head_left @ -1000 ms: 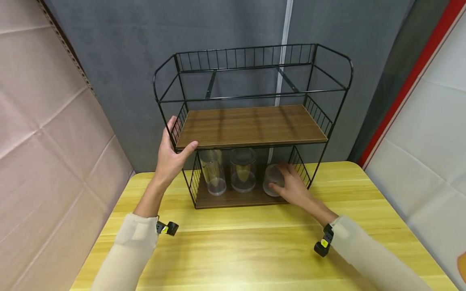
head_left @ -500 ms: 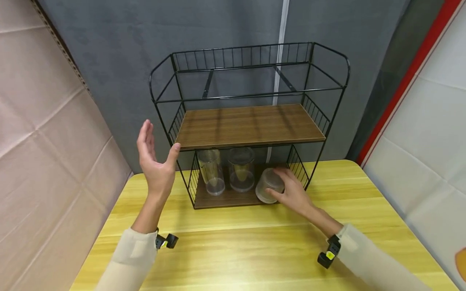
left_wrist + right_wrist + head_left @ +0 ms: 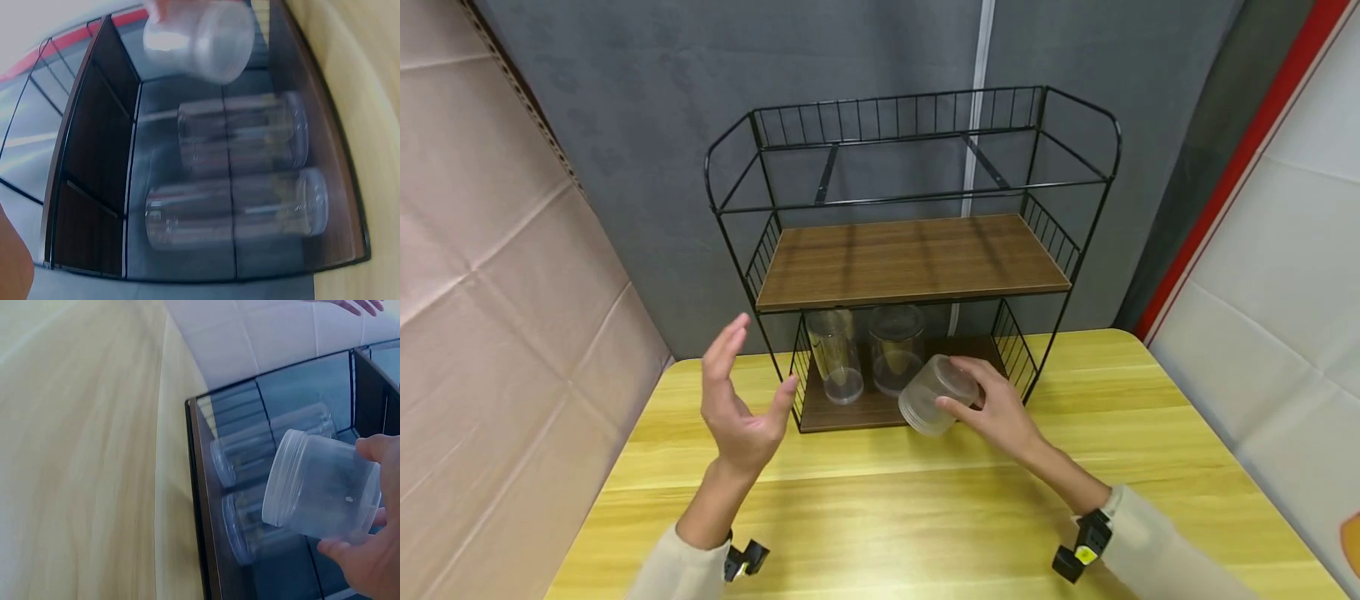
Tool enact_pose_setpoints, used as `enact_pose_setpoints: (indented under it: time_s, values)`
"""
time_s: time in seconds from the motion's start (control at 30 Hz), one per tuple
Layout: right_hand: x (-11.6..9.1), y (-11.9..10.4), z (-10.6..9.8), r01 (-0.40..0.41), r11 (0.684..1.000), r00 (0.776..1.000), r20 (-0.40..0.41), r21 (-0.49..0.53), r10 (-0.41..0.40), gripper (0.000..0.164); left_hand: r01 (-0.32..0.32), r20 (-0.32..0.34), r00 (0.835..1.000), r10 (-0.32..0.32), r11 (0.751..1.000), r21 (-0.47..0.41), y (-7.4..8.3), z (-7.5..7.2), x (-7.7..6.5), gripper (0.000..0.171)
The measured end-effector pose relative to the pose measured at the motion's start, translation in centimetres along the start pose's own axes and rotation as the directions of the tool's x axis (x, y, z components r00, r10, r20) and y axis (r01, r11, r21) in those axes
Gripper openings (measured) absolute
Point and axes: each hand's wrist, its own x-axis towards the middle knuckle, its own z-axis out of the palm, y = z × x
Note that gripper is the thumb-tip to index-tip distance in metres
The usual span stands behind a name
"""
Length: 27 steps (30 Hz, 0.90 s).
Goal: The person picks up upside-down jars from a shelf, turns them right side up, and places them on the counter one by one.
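Note:
My right hand (image 3: 992, 404) grips a short clear plastic jar (image 3: 931, 398) by its base end. The jar is tilted, its ridged rim end pointing down and to the left, at the front edge of the rack's lower shelf (image 3: 865, 417). In the right wrist view the jar (image 3: 322, 484) sits between thumb and fingers. My left hand (image 3: 741, 417) is in the air in front of the rack's left side, fingers extended and thumb apart, holding nothing. Two taller clear jars, a narrow one (image 3: 842, 379) and a wider one (image 3: 897, 367), stand on the lower shelf.
The black wire rack (image 3: 898, 202) has a brown wooden middle shelf (image 3: 913, 258) and a top tier of bare bars without a board. It stands on a yellow wood-grain table (image 3: 880, 517), with a grey wall panel (image 3: 865, 50) behind it.
My right hand has drawn the short jar forward and left off its place on the lower shelf, tilting it. My left hand has let go of the rack's left side and come down toward me.

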Motion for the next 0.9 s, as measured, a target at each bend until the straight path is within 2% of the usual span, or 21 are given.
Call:
enact_pose_setpoints:
  time_s: [0.07, 0.13, 0.2, 0.23, 0.27, 0.3, 0.37, 0.43, 0.47, 0.5, 0.53, 0.6, 0.63, 0.7, 0.77, 0.87, 0.9]
  values:
    - [-0.3, -0.5, 0.2, 0.005, 0.998, 1.000, -0.001, 0.056, -0.005, 0.066, -0.056, 0.027, 0.998, 0.057, 0.997, -0.054, 0.6, 0.4, -0.7, 0.063]
    - [-0.5, -1.0, 0.4, 0.008, 0.993, 1.000, -0.002, 0.121, -0.008, 0.064, -0.059, 0.097, 0.993, 0.068, 0.993, -0.101, 0.9, 0.6, -1.4, 0.060]
    - [-0.8, -1.4, 0.7, 0.010, 0.982, 1.000, 0.001, 0.187, -0.010, 0.062, 0.008, 0.218, 0.976, 0.021, 0.991, -0.134, 1.4, 0.6, -2.2, 0.062]
    - [-0.8, -1.6, 0.8, 0.008, 0.974, 1.000, 0.006, 0.228, -0.009, 0.061, 0.063, 0.291, 0.957, -0.020, 0.988, -0.139, 1.6, 0.6, -2.6, 0.064]
    - [-0.9, -1.9, 0.9, 0.004, 0.964, 1.000, 0.012, 0.267, -0.008, 0.060, 0.124, 0.367, 0.928, -0.068, 0.984, -0.130, 1.7, 0.6, -3.1, 0.068]
    - [-1.0, -2.1, 1.0, -0.001, 0.954, 1.000, 0.018, 0.300, -0.005, 0.059, 0.190, 0.444, 0.888, -0.122, 0.975, -0.112, 1.9, 0.5, -3.5, 0.072]
    - [-1.0, -2.5, 1.3, -0.010, 0.932, 0.999, 0.035, 0.362, -0.003, 0.057, 0.324, 0.567, 0.789, -0.237, 0.945, -0.056, 2.3, 0.5, -4.4, 0.080]
    - [-1.0, -2.9, 1.5, -0.022, 0.906, 0.999, 0.052, 0.422, -0.001, 0.055, 0.420, 0.641, 0.692, -0.332, 0.907, 0.016, 2.6, 0.4, -5.0, 0.087]
    - [-1.0, -3.1, 1.6, -0.028, 0.896, 0.998, 0.059, 0.443, 0.001, 0.054, 0.454, 0.664, 0.651, -0.368, 0.890, 0.047, 2.7, 0.4, -5.3, 0.091]
    - [-1.0, -3.3, 1.7, -0.033, 0.885, 0.998, 0.066, 0.465, 0.003, 0.053, 0.482, 0.679, 0.617, -0.398, 0.873, 0.074, 2.8, 0.5, -5.5, 0.095]
    - [-1.0, -3.5, 1.8, -0.046, 0.871, 0.997, 0.074, 0.488, 0.011, 0.052, 0.501, 0.687, 0.592, -0.423, 0.860, 0.098, 2.9, 0.6, -5.7, 0.098]
    - [-1.0, -3.8, 1.9, -0.079, 0.847, 0.995, 0.087, 0.525, 0.039, 0.050, 0.515, 0.693, 0.564, -0.449, 0.847, 0.129, 3.1, 0.7, -6.2, 0.106]
    - [-0.9, -4.0, 1.9, -0.100, 0.831, 0.994, 0.094, 0.547, 0.058, 0.050, 0.515, 0.695, 0.557, -0.454, 0.846, 0.140, 3.2, 0.9, -6.3, 0.110]
    - [-0.9, -4.3, 2.1, -0.142, 0.779, 0.989, 0.116, 0.611, 0.090, 0.049, 0.517, 0.695, 0.552, -0.462, 0.843, 0.150, 3.3, 1.1, -6.7, 0.116]
    - [-0.8, -4.6, 2.3, -0.180, 0.708, 0.984, 0.137, 0.682, 0.118, 0.050, 0.524, 0.688, 0.551, -0.473, 0.837, 0.156, 3.4, 1.3, -7.0, 0.120]
    - [-0.7, -5.0, 2.8, -0.225, 0.572, 0.974, 0.171, 0.789, 0.147, 0.050, 0.554, 0.672, 0.546, -0.501, 0.817, 0.158, 3.6, 1.6, -7.3, 0.122]
    - [-0.7, -5.1, 2.9, -0.233, 0.541, 0.972, 0.175, 0.808, 0.158, 0.051, 0.564, 0.666, 0.542, -0.513, 0.810, 0.164, 3.7, 1.6, -7.4, 0.122]
